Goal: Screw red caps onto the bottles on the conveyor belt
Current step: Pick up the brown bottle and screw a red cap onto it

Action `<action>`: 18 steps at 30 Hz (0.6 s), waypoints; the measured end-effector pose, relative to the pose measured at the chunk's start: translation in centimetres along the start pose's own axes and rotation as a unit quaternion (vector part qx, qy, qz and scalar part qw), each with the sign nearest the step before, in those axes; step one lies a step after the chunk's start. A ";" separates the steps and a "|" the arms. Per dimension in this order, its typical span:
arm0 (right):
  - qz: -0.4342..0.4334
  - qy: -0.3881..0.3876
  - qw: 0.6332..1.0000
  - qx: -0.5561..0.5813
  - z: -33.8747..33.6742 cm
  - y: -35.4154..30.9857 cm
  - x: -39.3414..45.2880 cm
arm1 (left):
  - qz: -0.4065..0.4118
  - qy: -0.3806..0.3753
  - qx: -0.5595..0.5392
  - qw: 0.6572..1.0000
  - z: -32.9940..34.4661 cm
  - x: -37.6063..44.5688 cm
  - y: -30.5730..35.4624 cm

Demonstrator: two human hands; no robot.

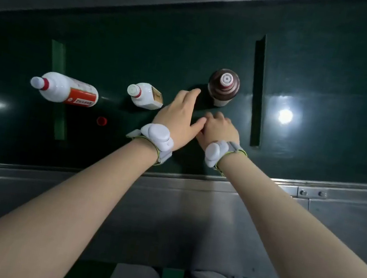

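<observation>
Three uncapped bottles stand on the dark green conveyor belt: a tall white bottle with a red label at the left, a small white square bottle in the middle, and a brown bottle at the right. One red cap lies loose on the belt, nearer to me than the white bottles. My left hand hovers over the belt with fingers spread, just left of the brown bottle. My right hand is curled beside it, thumb touching the left hand; a sliver of red shows at its edge.
Raised dark cleats cross the belt, one right of the brown bottle, one green under the tall bottle. A metal frame rail runs along the near side. A bright lamp reflection glares at the right.
</observation>
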State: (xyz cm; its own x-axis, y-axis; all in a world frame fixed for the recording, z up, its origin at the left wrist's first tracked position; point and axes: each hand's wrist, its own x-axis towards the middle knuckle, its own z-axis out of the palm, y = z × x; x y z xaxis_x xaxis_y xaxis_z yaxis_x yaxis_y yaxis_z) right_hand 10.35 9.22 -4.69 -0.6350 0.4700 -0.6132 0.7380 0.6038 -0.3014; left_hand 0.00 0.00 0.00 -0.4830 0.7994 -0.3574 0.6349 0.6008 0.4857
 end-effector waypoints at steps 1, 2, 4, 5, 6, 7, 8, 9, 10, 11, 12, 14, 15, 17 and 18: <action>0.007 -0.011 1.000 -0.003 0.3 -0.1 0.2 | -0.006 0.005 -0.006 1.000 0.4 0.5 -0.2; 0.018 -0.013 1.000 -0.006 0.7 0.0 0.6 | -0.017 0.013 -0.015 1.000 0.6 0.9 -0.3; 0.016 -0.018 0.999 -0.026 1.7 0.1 1.2 | -0.021 0.019 -0.020 0.999 1.1 1.6 -0.2; 0.016 -0.019 0.999 -0.036 2.1 0.2 1.5 | -0.021 0.026 -0.023 0.999 1.3 2.0 -0.2; 0.014 -0.020 0.999 -0.043 2.3 0.4 1.8 | -0.022 0.029 -0.030 0.999 1.4 2.3 0.1; 0.010 -0.018 0.999 -0.050 2.6 0.7 2.1 | -0.020 0.034 -0.038 0.998 1.6 2.7 0.2; 0.007 -0.015 0.998 -0.057 2.6 0.8 2.2 | -0.014 0.038 -0.043 0.998 1.6 3.0 0.4; 0.006 -0.015 0.998 -0.068 2.9 1.1 2.3 | -0.015 0.039 -0.044 0.998 1.7 3.3 0.7; 0.006 -0.018 0.997 -0.075 3.0 1.1 2.2 | -0.016 0.039 -0.047 0.998 1.8 3.4 0.8; 0.005 -0.018 0.997 -0.080 3.1 1.2 2.3 | -0.017 0.039 -0.049 0.998 1.9 3.6 1.0; 0.002 -0.016 0.996 -0.082 3.3 1.2 2.3 | -0.018 0.042 -0.053 0.998 2.0 3.8 1.2; -0.006 -0.011 0.996 -0.083 3.3 1.3 2.4 | -0.022 0.050 -0.057 0.997 2.1 4.1 1.6; -0.011 -0.010 0.996 -0.084 3.3 1.4 2.5 | -0.025 0.055 -0.055 0.997 2.1 4.4 1.8; -0.016 -0.006 0.997 -0.080 3.3 1.5 2.4 | -0.029 0.062 -0.044 0.997 2.2 4.9 2.3; -0.016 -0.003 0.997 -0.074 3.2 1.5 2.2 | -0.031 0.059 -0.040 0.997 2.3 5.2 2.5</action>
State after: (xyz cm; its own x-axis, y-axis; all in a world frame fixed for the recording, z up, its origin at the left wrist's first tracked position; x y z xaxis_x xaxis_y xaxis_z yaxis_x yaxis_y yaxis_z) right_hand 10.82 9.09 -8.80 -0.6555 0.4455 -0.6098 0.6755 0.7069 -0.2098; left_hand 0.42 5.69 -2.47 -0.5911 0.7510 -0.2943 0.5538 0.6430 0.5290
